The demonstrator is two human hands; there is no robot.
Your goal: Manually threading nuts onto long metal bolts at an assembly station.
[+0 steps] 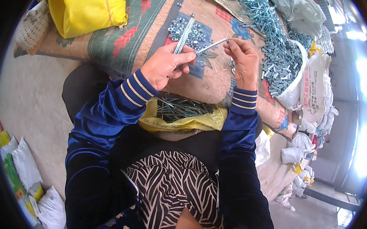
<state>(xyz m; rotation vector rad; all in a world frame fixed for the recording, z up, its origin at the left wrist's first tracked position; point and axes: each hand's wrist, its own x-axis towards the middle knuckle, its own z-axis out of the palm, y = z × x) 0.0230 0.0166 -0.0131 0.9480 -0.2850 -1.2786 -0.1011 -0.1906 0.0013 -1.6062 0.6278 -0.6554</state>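
Head view, and the long bolt [211,46] sits right between the two hands, held level above the lap. The left hand [164,67] has its fingers clamped around the near end of it, and the same fist also grips a bundle of bolts [185,33] that stick up and away, likely kept there as a ready stock. The right hand [242,59] pinches the far tip, fingers [231,45] drawn together on it; whether a nut sits under them is too small to tell. Holding both ends keeps the bolt steady in mid-air.

Just beyond the hands, a heap of nuts [191,31] lies on a blue cloth patch [200,52], within easy reach. Below the wrists, a yellow bag [179,123] rests open on the lap, with thin dark rods or bolts lying in it. Off to the right, a white sack [297,85] gapes open, brimming with shiny bolts, and a further pile of bolts [256,9] spreads loose behind it. A floral mat [119,39] covers the ground under all of this, and a yellow sack [87,12] stands at its far left edge.
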